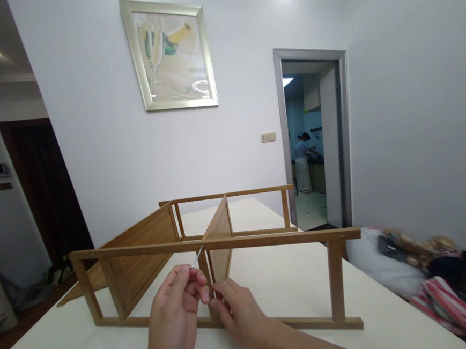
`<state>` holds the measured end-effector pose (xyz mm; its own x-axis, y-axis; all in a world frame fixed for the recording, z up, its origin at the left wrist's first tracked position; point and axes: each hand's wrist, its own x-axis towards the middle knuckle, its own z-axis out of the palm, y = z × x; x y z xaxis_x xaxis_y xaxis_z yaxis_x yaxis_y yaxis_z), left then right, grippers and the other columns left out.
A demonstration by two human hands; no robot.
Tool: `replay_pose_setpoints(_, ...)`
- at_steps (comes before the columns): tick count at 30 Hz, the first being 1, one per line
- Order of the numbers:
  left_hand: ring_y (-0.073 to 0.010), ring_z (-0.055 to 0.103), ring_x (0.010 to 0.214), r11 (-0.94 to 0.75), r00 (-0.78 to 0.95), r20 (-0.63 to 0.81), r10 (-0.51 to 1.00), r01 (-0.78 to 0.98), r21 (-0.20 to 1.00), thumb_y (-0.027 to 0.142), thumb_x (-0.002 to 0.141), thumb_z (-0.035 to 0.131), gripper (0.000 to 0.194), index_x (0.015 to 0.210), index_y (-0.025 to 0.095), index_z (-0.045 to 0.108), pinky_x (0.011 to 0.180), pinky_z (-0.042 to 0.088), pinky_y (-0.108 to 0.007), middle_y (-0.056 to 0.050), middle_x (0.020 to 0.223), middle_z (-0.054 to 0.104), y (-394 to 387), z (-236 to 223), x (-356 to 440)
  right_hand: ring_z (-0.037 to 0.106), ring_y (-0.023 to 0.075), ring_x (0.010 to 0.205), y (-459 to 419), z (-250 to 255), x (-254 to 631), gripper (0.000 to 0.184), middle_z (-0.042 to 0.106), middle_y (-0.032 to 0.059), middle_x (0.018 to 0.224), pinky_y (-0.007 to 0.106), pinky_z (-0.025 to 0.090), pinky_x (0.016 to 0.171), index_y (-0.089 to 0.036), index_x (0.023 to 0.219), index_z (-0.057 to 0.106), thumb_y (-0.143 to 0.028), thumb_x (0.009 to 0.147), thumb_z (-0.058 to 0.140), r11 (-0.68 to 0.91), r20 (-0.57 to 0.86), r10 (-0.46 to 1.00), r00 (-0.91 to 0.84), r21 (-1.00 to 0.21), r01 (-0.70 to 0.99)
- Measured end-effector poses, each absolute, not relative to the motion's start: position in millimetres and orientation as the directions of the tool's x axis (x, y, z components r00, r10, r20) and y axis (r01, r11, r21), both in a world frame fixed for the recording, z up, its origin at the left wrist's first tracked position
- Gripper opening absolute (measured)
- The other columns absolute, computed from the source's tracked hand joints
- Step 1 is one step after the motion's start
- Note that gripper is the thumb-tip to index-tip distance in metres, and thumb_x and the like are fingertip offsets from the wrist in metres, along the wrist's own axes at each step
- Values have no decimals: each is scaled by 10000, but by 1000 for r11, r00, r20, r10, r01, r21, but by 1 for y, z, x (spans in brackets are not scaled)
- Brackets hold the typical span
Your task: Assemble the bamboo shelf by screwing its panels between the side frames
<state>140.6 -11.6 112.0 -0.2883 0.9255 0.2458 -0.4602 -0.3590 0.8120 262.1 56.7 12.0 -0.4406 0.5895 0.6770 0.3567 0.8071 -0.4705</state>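
A light wooden shelf frame (252, 239) lies on its side on a white table (386, 326), with two shelf panels set between its side frames. My left hand (176, 310) is closed in a pinch on a small metal hex key (197, 257), whose tip meets the near top rail by the middle panel (220, 243). My right hand (238, 309) is closed too, fingertips pressed beside the left hand's fingers at the bottom of the middle panel; what it holds, if anything, is hidden.
A framed picture (169, 56) hangs on the white wall behind. An open doorway (310, 143) at the back shows another person standing in a far room. A heap of bags and clothes (423, 265) lies to the right. A dark door (42, 192) is at left.
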Motion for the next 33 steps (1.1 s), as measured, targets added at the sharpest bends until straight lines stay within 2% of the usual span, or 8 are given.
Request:
replay_pose_setpoints(7,-94,516,560,-346,-263,245,933,-469,813,378,749,738,269,732,160,582,533,469,-211,-6,698,602,-13,113,140,530,147,730,57,11,262,136,569,14,840,249,398,643,-219,1011,523,-171,896,469,808,681,586,-439,-458,370)
replay_pose_setpoints(16,-84,499,557,-331,-288,233,929,-362,871,377,701,773,312,655,158,555,541,450,-201,15,660,577,-12,119,139,530,150,723,55,13,262,145,572,12,838,251,402,629,-223,1014,518,-163,887,480,815,699,575,-426,-441,377)
replay_pose_setpoints(20,-87,481,544,-335,-292,260,920,-248,909,423,720,749,332,656,164,553,547,430,-205,21,618,570,-11,120,136,541,150,740,57,11,262,162,585,18,861,251,409,640,-224,1037,520,-165,892,478,818,698,570,-433,-433,379)
replay_pose_setpoints(28,-103,458,517,-350,-304,375,875,137,927,526,800,639,374,690,197,498,546,380,-213,44,508,529,-8,120,127,542,149,742,57,11,262,159,587,18,857,248,406,643,-223,1041,529,-172,897,483,813,690,577,-437,-436,385)
replay_pose_setpoints(33,-108,461,522,-345,-289,389,875,191,919,521,814,620,384,650,200,489,550,387,-216,36,510,534,-10,124,126,556,157,774,57,9,262,167,601,28,881,257,417,665,-214,1055,526,-170,902,477,816,692,572,-440,-427,389)
